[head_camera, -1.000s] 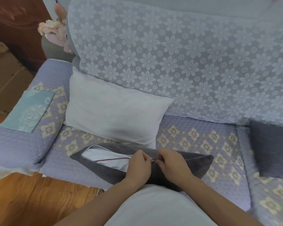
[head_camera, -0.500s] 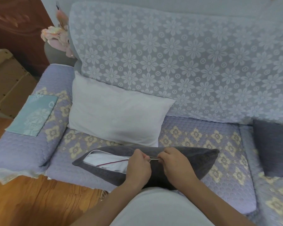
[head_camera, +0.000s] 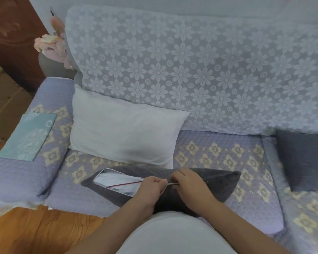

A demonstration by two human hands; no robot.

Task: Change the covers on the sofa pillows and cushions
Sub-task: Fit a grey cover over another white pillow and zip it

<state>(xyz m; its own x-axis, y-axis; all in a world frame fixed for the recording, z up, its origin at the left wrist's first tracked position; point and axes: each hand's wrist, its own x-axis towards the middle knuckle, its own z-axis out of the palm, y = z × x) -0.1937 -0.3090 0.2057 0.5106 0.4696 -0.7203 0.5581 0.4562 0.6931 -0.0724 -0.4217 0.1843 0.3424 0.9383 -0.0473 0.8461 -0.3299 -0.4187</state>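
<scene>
Both hands meet on the zipper line of the dark grey cushion [head_camera: 217, 184], which lies across the front of the sofa seat [head_camera: 218, 158] against the person's lap. The left hand [head_camera: 151, 187] pinches the seam, probably to keep it taut; the right hand [head_camera: 189, 184] pinches what looks like the zipper pull. To the left, the opening gapes, showing the white insert [head_camera: 116, 182]. A bare white pillow [head_camera: 123, 132] leans just behind, a folded teal cover [head_camera: 28, 136] waits on the armrest, and open seat lies to the right.
</scene>
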